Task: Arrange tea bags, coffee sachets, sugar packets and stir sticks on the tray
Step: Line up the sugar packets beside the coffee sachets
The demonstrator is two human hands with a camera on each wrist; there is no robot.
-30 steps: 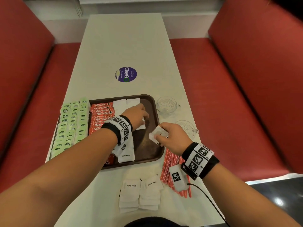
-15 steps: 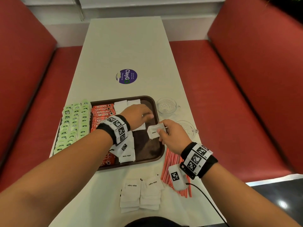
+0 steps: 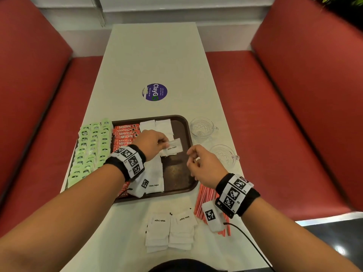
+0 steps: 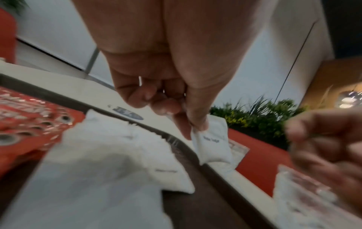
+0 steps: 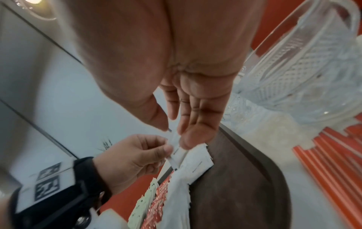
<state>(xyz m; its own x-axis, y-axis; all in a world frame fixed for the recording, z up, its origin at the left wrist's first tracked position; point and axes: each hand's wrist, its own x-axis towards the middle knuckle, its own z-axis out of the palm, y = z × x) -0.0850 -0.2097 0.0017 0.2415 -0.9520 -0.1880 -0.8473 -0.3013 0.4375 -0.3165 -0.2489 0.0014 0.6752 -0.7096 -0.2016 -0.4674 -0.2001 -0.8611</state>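
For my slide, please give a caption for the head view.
Left hand holds a sugar packet over the tray.

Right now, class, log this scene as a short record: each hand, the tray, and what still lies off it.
left hand: pinches a sugar packet above the tray
right hand: holds nothing, fingers relaxed
tray: tea bags, coffee sachets, sugar
off tray: two sugar stacks, stir sticks, two glass cups

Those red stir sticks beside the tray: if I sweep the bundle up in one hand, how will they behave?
The stir sticks look thin, straight and round, so loose ones will probably roll or splay. They seem light; a gentle pinch should lift several. They lie flat on the table under the right hand, so prying them up may be fiddly.
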